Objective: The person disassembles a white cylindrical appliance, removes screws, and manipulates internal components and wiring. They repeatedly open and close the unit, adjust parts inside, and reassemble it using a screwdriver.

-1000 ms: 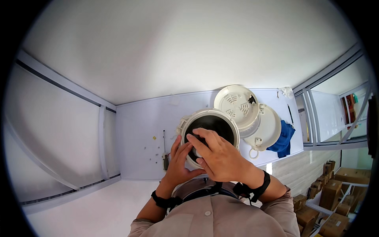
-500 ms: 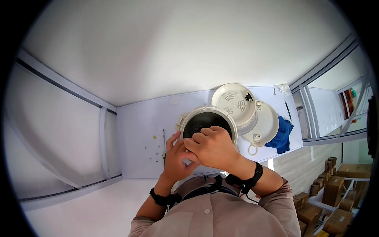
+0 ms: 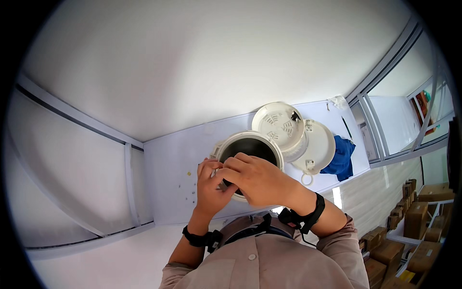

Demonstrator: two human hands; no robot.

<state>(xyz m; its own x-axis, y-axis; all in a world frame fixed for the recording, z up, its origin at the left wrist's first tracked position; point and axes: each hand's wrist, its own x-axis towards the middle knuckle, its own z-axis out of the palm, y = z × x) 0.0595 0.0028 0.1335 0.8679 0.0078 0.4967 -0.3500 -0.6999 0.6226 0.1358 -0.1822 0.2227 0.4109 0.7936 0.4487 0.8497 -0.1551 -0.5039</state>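
A round cream housing (image 3: 281,156) with a dark, hollow inside stands in front of me on the white table. My left hand (image 3: 211,189) is at its left rim, fingers bent. Over the opening is my right hand (image 3: 257,179), its curled fingertips meeting those of the left. A small greyish piece seems to show between the two hands; its kind is hidden by the fingers. Behind the housing, to the right, lies a cream cover with slots (image 3: 276,118) and a black part on it. It overlaps another round cream cover (image 3: 323,144).
By the second cover are a cream ring (image 3: 307,180) and a crumpled blue cloth (image 3: 340,156). A thin dark tool (image 3: 347,128) and clear plastic (image 3: 339,102) lie far right. Several tiny screw-like bits and a yellow piece (image 3: 189,174) lie left. A wall borders the table's back.
My left hand has risen toward the rim, its fingers bending more. My right hand has shifted slightly left. A thin stick-like thing left of the housing is now hidden. The whole view has tilted a little.
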